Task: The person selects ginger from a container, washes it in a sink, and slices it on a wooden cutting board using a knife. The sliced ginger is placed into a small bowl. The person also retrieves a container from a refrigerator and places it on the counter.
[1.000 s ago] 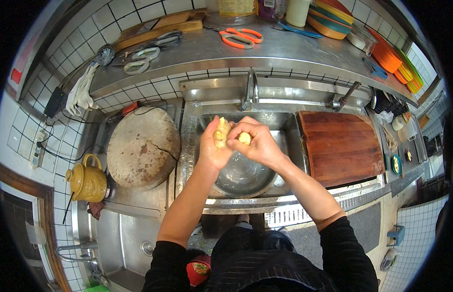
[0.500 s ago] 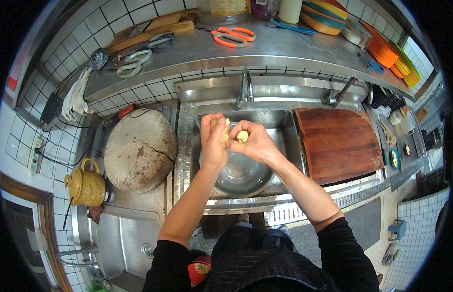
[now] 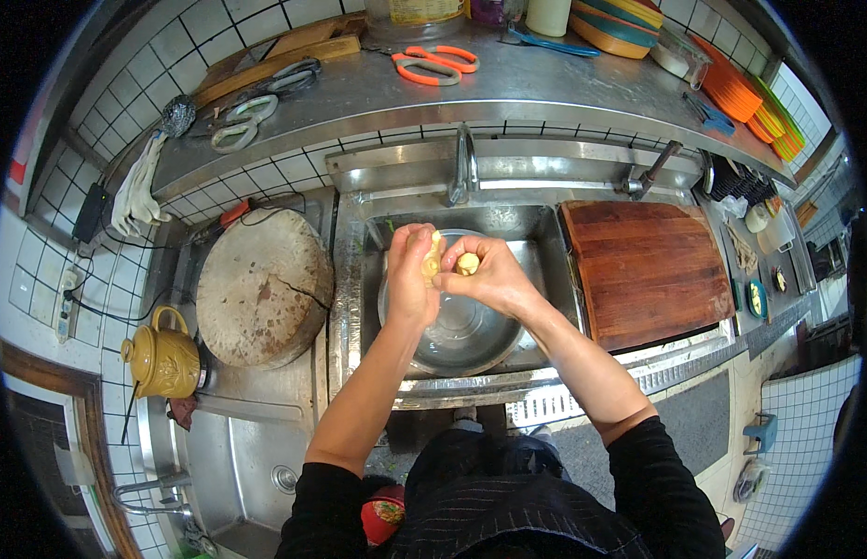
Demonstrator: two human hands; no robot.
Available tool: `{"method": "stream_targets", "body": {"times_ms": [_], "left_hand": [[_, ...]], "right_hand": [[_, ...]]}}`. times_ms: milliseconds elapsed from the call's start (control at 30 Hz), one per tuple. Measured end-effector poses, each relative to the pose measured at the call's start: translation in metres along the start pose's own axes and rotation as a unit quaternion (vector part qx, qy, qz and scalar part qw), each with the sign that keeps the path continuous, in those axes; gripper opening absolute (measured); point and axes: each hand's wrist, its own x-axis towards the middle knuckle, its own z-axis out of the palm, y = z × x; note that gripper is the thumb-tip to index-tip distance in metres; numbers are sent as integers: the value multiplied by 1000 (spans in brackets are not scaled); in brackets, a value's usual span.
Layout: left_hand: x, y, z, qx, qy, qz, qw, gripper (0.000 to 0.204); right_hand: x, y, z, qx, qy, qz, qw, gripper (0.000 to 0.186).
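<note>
Over the sink [image 3: 543, 231], both my hands are raised close together above a round metal basin [image 3: 466, 359] with clear water in it. My left hand [image 3: 410, 282] is closed around a knobbly, pale yellow piece of ginger [image 3: 434, 253], which shows along the thumb side. Curled beside it, my right hand [image 3: 497, 279] holds a smaller, rounded piece of ginger [image 3: 468, 265] between thumb and fingers. The right fingertips reach to the lower part of the left piece. My palms hide part of both pieces.
A dark wooden cutting board [image 3: 648, 270] lies right of the sink, a round chopping block [image 3: 263, 289] left. The faucet [image 3: 463, 168] rises behind the basin. Orange-handled scissors [image 3: 435, 67] rest on the shelf above. A yellow teapot [image 3: 163, 359] stands far left.
My hands stay together above the basin, with only a slight shift of the right fingers and its ginger piece. The whole view has moved a little.
</note>
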Motion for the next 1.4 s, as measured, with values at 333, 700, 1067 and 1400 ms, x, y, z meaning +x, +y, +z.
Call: {"method": "stream_targets", "body": {"times_ms": [333,700,1067,1400], "left_hand": [[-7,-3,-3,-37,32,-63,997,16],[-8,-16,-7,64,67,20,995,18],[-13,-13,-4,21,62,13,998,16],[-17,-14,-14,-21,42,-37,998,13]], "right_hand": [[-6,6,-2,-23,-2,15,1000,9],[-4,16,2,-53,12,24,998,17],[-9,19,3,13,-3,49,999,13],[-9,25,4,2,-17,58,998,13]]}}
